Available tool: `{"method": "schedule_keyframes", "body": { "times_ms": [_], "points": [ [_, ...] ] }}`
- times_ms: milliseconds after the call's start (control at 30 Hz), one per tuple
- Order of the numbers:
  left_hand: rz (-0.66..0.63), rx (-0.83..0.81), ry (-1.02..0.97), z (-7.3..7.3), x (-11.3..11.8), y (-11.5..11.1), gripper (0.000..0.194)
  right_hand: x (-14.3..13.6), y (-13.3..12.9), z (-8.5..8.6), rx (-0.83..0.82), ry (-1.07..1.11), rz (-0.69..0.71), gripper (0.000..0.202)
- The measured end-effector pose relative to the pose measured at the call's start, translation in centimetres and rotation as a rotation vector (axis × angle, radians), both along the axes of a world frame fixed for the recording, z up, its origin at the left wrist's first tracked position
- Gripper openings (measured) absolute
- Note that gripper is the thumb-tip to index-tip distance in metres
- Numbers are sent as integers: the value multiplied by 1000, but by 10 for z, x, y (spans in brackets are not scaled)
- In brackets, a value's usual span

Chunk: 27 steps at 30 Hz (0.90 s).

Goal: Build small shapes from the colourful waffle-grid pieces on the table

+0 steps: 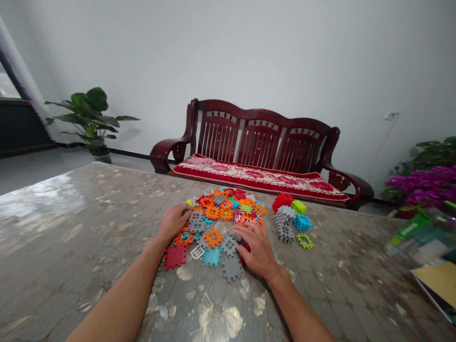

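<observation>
A pile of notched plastic pieces [226, 213] in orange, grey, red, blue and green is spread on the patterned table [117, 223]. Taking the pile's middle as the clock's centre, the left hand [175, 219] is placed at nine o'clock, fingers bent against the edge beside grey window-like pieces; whether anything is gripped by it cannot be told. The right hand [257, 248] is held at four o'clock, palm down, its thumb and fingers apart, with a red piece [244, 253] partly hidden beneath the thumb.

At six o'clock a grey square piece [232, 269] is seen, at half past six a light-blue piece [212, 256], and near half past seven a red square piece [175, 257]. At three o'clock, sorted stacks are set out: red [282, 202], grey [284, 225], blue [302, 222] and green [298, 206], with a green open-frame piece [305, 241] just beside them. A wooden bench [260, 137] is seen at one o'clock.
</observation>
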<state>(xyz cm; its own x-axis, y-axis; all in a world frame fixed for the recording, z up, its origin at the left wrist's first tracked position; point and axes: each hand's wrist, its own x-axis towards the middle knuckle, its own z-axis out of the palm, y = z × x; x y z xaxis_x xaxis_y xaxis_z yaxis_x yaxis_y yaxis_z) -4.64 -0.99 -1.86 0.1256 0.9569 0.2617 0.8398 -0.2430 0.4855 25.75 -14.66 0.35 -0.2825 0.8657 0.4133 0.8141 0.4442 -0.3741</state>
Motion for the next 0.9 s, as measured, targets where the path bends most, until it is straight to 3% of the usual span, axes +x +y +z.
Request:
{"method": "schedule_keyframes", "body": {
  "times_ms": [167,333,667,900],
  "points": [
    [6,10,5,-1,-1,1,34,-4,-2,2,-97,-54,117,60],
    [-2,4,4,-1,-1,1,33,-6,1,0,-164,-74,93,55],
    [-6,-12,0,1,0,0,31,-11,-1,-1,53,-7,62,36],
    [-1,-6,-24,4,1,-3,30,-42,3,10,69,33,62,41]
  ]
}}
